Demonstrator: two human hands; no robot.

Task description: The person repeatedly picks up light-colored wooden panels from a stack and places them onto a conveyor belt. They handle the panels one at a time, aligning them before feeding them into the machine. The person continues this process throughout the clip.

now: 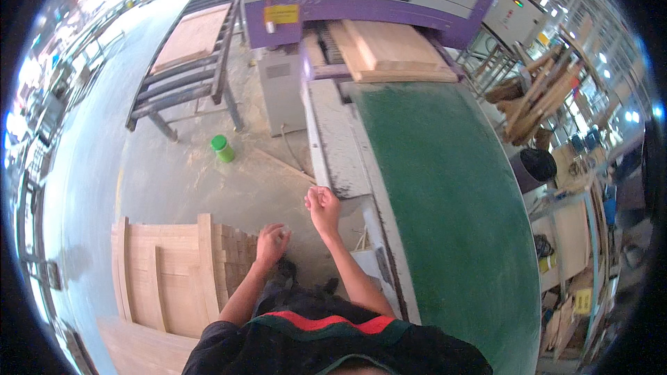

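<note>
My right hand (322, 207) is raised beside the white side rail (340, 142) of a machine with a green conveyor belt (451, 208). Its fingers are curled in, and nothing shows in them. My left hand (273, 243) hangs lower and further left, loosely bent with the fingers a little apart, holding nothing. Nearest to it is a stack of pale wooden boards (177, 271) with several narrow strips on top. At the belt's far end, wooden boards (392, 48) lie one on another in the opening of the purple and white machine (403, 10).
A roller table (174, 90) carrying a wooden panel (191, 38) stands at the far left. A green jar (222, 148) and a thin wood strip (281, 165) lie about the floor. Past the belt on the right are a dark bin (535, 167), leaning wood pieces (545, 101) and a rack.
</note>
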